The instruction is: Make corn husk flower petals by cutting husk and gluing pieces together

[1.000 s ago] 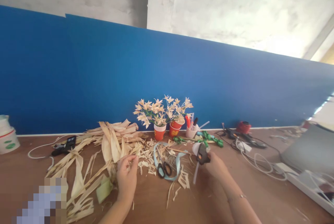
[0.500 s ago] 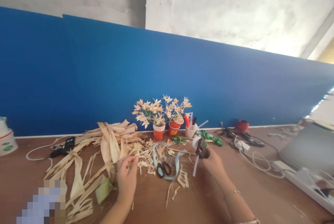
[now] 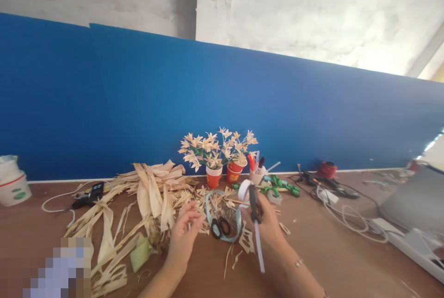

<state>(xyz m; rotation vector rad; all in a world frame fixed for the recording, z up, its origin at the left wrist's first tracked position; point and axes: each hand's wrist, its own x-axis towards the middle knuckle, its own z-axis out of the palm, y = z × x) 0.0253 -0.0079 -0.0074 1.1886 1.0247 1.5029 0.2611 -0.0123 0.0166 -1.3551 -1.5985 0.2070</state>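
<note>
My right hand point(image 3: 266, 221) grips a black and white hot glue gun point(image 3: 255, 203), fingers wrapped round it. A translucent glue stick point(image 3: 259, 247) juts from its rear towards me, and a white rounded part shows at its front left. My left hand point(image 3: 185, 231) is raised over the table with thumb and fingertips close together; anything between them is too small to make out. Between the hands lie black-handled scissors point(image 3: 221, 227) and a loop of light blue ribbon point(image 3: 238, 226). Cut husk scraps point(image 3: 246, 240) are scattered around them.
Dried corn husks point(image 3: 149, 187) are heaped at the left. Husk flowers point(image 3: 208, 147) stand in red paper cups point(image 3: 213, 178) by the blue partition point(image 3: 222, 94). Green-wrapped stems point(image 3: 282, 186) lie behind my right hand. Cables point(image 3: 347, 217) and a white power strip point(image 3: 405, 247) are at the right.
My left hand has moved right and my right hand slightly left, so they are closer together. The glue gun has turned, its glue stick now pointing more towards me.
</note>
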